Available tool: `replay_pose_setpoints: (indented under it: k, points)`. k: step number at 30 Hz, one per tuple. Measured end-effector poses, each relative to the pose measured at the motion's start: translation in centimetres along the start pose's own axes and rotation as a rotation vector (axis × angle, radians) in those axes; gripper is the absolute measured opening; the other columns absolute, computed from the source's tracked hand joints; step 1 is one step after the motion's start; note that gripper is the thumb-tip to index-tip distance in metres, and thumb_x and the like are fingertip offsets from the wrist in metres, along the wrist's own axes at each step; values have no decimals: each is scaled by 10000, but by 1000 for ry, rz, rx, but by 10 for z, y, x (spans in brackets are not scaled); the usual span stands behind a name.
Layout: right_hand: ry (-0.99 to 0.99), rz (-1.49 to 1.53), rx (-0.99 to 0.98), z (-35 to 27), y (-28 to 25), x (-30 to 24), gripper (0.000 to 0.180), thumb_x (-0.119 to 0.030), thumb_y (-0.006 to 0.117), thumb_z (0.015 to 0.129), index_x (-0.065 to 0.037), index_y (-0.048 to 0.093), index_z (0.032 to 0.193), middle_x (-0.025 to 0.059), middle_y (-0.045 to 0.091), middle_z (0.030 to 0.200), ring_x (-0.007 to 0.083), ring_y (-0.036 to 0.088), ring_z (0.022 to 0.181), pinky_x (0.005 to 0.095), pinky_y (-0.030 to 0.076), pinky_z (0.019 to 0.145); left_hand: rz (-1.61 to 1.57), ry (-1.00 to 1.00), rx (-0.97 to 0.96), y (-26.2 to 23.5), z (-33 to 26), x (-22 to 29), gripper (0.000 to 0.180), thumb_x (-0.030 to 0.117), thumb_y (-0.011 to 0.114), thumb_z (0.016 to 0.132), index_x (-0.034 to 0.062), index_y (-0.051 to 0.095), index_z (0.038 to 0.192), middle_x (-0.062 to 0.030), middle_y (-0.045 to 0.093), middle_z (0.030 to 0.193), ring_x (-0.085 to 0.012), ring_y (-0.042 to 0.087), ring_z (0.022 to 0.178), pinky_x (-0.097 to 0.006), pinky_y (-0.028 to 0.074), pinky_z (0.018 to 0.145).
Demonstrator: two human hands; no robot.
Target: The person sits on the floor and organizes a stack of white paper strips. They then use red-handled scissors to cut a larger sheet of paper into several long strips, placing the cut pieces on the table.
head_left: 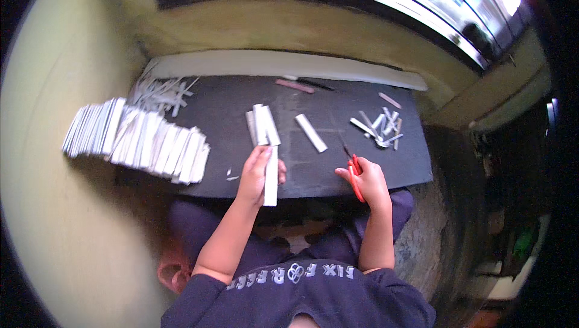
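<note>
My left hand [256, 174] is closed around a white paper strip [271, 186], held lengthwise near the table's front edge. Just beyond its fingers, several more white strips [260, 124] lie side by side, partly overlapping the held one. In my right hand [371, 183] are scissors [354, 180] with red handles, their dark blades pointing away from me over the table; I cannot make out how far apart the blades are. A single white strip [310, 133] rests on the black tabletop [229, 92] between the two hands.
Long rows of stacked white strips [139, 138] fill the left end. Behind them is a heap of thin offcuts [160, 95]. Small scraps [383, 129] are piled at the right. A pinkish stick [294, 86] and a black pen [316, 84] lie near the back.
</note>
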State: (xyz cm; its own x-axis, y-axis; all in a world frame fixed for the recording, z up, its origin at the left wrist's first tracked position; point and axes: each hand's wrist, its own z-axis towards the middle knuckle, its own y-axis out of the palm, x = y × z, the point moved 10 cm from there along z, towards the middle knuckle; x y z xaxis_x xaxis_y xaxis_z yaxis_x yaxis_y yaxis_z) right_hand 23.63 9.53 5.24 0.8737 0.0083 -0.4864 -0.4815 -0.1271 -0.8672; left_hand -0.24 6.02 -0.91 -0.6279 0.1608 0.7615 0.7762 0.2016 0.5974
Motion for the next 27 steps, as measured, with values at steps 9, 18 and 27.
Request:
replay_pose_setpoints:
  k: [9, 18, 27]
  points:
    - [73, -13, -86, 12, -30, 84, 487, -471, 640, 724, 6, 629, 818, 220, 632, 814, 356, 621, 803, 401, 479, 708, -147, -301, -55, 40, -12, -71, 139, 315, 474, 916, 178, 485, 937, -13, 461, 662, -129, 420, 474, -259, 350, 433]
    - [-223, -80, -61, 42, -33, 96, 422, -329, 661, 733, 43, 593, 922, 234, 615, 910, 356, 603, 876, 395, 480, 794, -111, -406, -135, 91, -6, -107, 134, 217, 488, 886, 147, 453, 994, -39, 486, 755, -151, 489, 625, -305, 444, 568]
    - [-349, 56, -30, 40, -36, 97, 412, -125, 729, 655, 43, 576, 999, 185, 583, 1019, 327, 562, 973, 370, 449, 876, -123, -287, 11, 114, 26, -117, 219, 127, 428, 871, 155, 415, 1088, -76, 552, 946, -206, 544, 825, -377, 474, 681]
